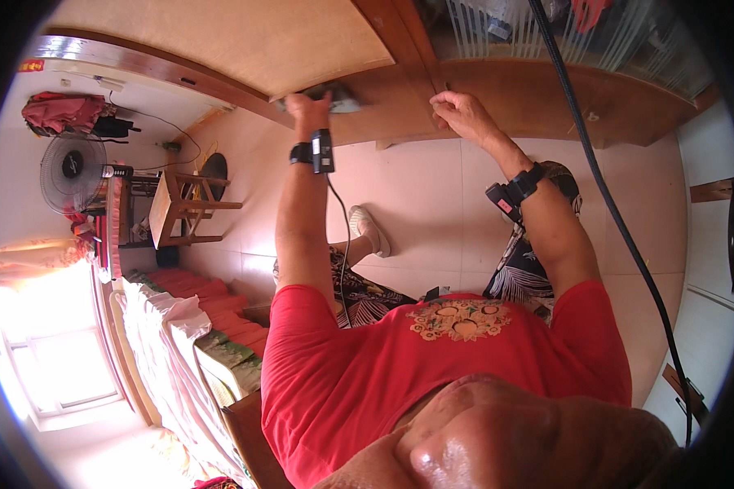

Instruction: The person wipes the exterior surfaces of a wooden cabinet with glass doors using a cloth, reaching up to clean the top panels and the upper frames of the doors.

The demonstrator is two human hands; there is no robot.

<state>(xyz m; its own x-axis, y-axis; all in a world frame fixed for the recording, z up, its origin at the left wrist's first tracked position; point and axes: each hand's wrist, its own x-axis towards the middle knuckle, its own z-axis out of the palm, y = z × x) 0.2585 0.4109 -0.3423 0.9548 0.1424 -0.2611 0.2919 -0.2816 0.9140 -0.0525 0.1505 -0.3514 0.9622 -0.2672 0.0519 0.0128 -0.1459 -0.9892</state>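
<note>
- We are wearing a red short-sleeved shirt (432, 359) with a gold emblem (463, 319).
- We are wearing black wrist straps (314, 151), and dark leaf-print shorts (518, 273).

One sign (31, 65) is seen at about ten o'clock near the rim of the view: a small rectangular strip, red with yellow marks, fixed on the pale wall just beside the end of a dark wooden beam (139, 61). Its marks are too small to be made out. No packages and no screens can be made out anywhere in the view. Small black devices are strapped at both wrists, but no lit display is shown on them.
</note>
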